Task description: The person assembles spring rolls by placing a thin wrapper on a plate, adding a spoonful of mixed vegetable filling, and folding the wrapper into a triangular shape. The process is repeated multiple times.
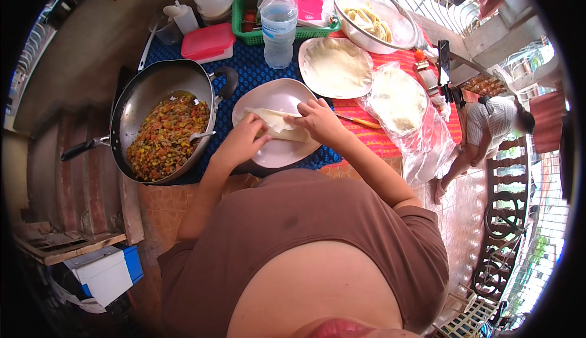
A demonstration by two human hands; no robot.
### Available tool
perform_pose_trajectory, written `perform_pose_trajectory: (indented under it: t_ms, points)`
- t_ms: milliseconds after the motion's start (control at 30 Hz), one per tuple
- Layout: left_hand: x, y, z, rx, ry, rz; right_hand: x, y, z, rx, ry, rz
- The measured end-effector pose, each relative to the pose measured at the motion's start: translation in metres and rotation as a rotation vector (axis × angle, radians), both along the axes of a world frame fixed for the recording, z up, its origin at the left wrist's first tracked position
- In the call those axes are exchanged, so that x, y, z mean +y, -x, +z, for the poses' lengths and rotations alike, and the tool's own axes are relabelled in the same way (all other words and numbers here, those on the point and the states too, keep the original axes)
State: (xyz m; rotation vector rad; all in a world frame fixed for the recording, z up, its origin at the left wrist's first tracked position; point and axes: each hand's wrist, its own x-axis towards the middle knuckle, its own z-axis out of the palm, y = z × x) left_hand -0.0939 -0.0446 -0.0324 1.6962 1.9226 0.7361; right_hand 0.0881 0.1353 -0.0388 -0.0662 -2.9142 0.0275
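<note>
A thin, pale dough wrapper [274,119], partly folded over, lies on an off-white plate [263,93] in front of me. My left hand [247,139] rests its fingers on the wrapper's left end. With thumb and fingers, my right hand [318,120] pinches the wrapper's upper right edge. Whatever is inside the fold is hidden. Left of the plate stands a large wok [162,79] of diced, cooked filling [160,141], with a metal spoon [201,135] in it. Flat wrappers [339,65] cover another plate behind, and more wrappers [397,102] lie on clear plastic at the right.
A knife with an orange handle [366,122] lies near the plastic. Behind stand a water bottle [279,31], a green basket [247,17], a red-lidded container [208,42] and a bowl of rolled pieces [405,35]. Another person [487,122] bends over at the far right.
</note>
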Motion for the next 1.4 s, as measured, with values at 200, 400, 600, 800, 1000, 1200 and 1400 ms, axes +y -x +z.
perform_pose_trajectory:
  t_ms: [200, 400, 600, 800, 1000, 1200, 1400]
  points:
    - [0.008, -0.013, -0.002, 0.217, -0.246, 0.203, 0.004, 0.001, -0.003, -0.017, 0.003, 0.010]
    - [0.013, -0.018, -0.004, 0.526, 0.026, -0.020, 0.005, 0.000, -0.003, -0.024, 0.056, 0.000]
    - [0.018, -0.017, -0.002, 0.554, 0.012, 0.026, 0.005, -0.001, -0.006, -0.015, 0.091, -0.004]
    - [0.020, -0.018, -0.014, 0.729, -0.155, -0.165, 0.006, 0.001, -0.006, 0.009, 0.012, 0.035]
    - [0.017, -0.017, -0.022, 0.599, -0.040, -0.170, 0.005, 0.000, -0.005, -0.016, 0.034, 0.020]
    - [0.018, -0.019, -0.018, 0.522, 0.008, -0.162, 0.016, -0.006, 0.001, -0.002, 0.199, -0.068]
    - [0.018, -0.019, -0.020, 0.528, -0.019, -0.218, 0.030, -0.016, 0.000, 0.046, 0.458, -0.080]
